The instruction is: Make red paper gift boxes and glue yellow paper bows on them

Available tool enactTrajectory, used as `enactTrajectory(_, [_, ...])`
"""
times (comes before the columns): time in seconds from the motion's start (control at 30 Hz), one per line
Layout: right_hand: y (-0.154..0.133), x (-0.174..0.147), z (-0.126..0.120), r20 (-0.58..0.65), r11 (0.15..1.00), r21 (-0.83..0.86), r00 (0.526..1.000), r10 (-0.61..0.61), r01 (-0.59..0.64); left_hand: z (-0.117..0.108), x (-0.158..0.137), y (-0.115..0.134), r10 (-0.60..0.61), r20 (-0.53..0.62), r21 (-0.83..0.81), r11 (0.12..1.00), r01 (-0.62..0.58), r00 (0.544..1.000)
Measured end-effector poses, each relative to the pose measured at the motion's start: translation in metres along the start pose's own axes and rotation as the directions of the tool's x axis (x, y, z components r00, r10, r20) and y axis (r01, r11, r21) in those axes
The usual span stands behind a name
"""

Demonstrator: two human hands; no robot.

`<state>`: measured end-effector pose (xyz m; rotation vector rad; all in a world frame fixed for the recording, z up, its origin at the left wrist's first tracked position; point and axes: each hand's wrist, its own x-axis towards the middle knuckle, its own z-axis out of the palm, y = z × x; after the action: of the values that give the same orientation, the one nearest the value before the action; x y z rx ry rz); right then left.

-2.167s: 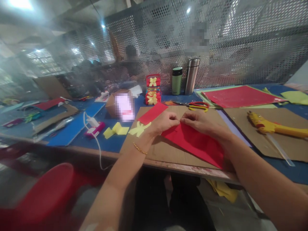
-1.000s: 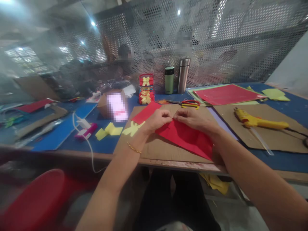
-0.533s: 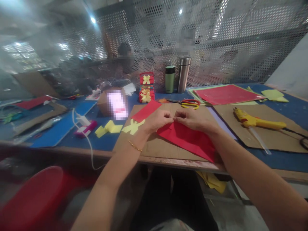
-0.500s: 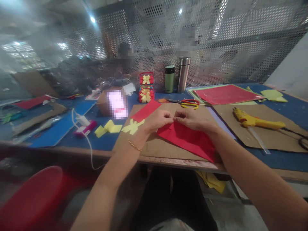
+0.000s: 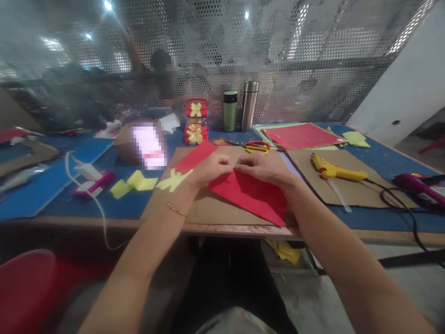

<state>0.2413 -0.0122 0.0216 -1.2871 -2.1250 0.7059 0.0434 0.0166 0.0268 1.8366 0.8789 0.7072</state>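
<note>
A red sheet (image 5: 253, 195), paper or thin felt, slants over a cardboard mat (image 5: 194, 211) in front of me. My left hand (image 5: 215, 168) pinches its upper left corner. Right beside it, the fingers of my right hand (image 5: 255, 166) are closed on the sheet's top edge. The two hands' fingertips almost meet, and they hide the bit of sheet between them. A smaller red strip (image 5: 194, 156) lies to the left, beyond my left hand. Close to my left wrist is a pale yellow bow-shaped cutout (image 5: 174, 179).
Scissors (image 5: 257, 147) lie behind the mat, near a green flask (image 5: 230, 111) and a steel bottle (image 5: 249, 106). At right a yellow glue gun (image 5: 337, 170) rests on cardboard, its cord trailing. Left are a lit phone (image 5: 149, 146), yellow scraps (image 5: 139, 181) and a power strip (image 5: 93, 185).
My view has turned to the right, so the whole scene sits further left and a purple power strip shows at the right. Both hands keep their hold on the red sheet.
</note>
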Motion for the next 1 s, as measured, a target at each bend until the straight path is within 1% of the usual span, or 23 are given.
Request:
enactTrajectory(0.17, [-0.001,0.0,0.003,-0.037,0.999,-0.042,0.999,-0.023,0.021,0.0,-0.002,0.001,-0.001,0.022,-0.016,1.0,0.002,1.0])
enactTrajectory(0.27, [-0.002,-0.002,-0.001,-0.025,1.0,-0.015,1.0,-0.01,0.01,0.0,-0.001,0.001,-0.008,0.033,-0.047,0.999,0.01,0.999])
enactTrajectory(0.37, [-0.003,-0.006,-0.007,-0.029,0.999,-0.048,1.0,0.003,-0.005,-0.002,0.001,-0.001,-0.012,-0.022,-0.068,0.998,0.01,1.0])
enactTrajectory(0.47, [-0.001,-0.006,-0.012,-0.04,0.99,-0.142,0.999,-0.011,0.005,-0.007,0.002,-0.003,-0.036,-0.091,-0.087,0.996,0.028,0.995])
enactTrajectory(0.57, [0.003,-0.003,-0.013,-0.093,0.976,-0.22,0.996,-0.016,-0.004,-0.014,0.002,-0.004,-0.095,-0.096,-0.139,0.987,0.081,0.991])
enactTrajectory(0.63, [0.006,-0.001,-0.013,-0.14,0.97,-0.24,0.99,-0.01,-0.024,-0.021,0.002,-0.003,-0.077,-0.085,-0.174,0.983,0.061,0.993])
enactTrajectory(0.73, [0.01,0.001,-0.013,-0.168,0.975,-0.219,0.986,0.004,-0.042,-0.029,0.001,-0.002,0.026,-0.046,-0.218,0.975,-0.036,0.999])
enactTrajectory(0.8, [0.011,0.001,-0.013,-0.169,0.98,-0.195,0.986,0.003,-0.036,-0.031,0.001,-0.003,0.058,-0.036,-0.236,0.97,-0.065,0.998])
enactTrajectory(0.87, [0.011,0.001,-0.012,-0.168,0.985,-0.171,0.986,-0.019,-0.01,-0.032,0.003,-0.005,0.042,-0.062,-0.226,0.973,-0.055,0.997])
enactTrajectory(0.93, [0.01,0.0,-0.012,-0.165,0.99,-0.143,0.985,-0.043,0.019,-0.03,0.004,-0.008,-0.008,-0.117,-0.216,0.976,-0.018,0.993])
enactTrajectory(1.0, [0.008,-0.001,-0.011,-0.164,0.995,-0.097,0.985,-0.05,0.034,-0.028,0.005,-0.009,-0.058,-0.167,-0.244,0.97,0.016,0.984])
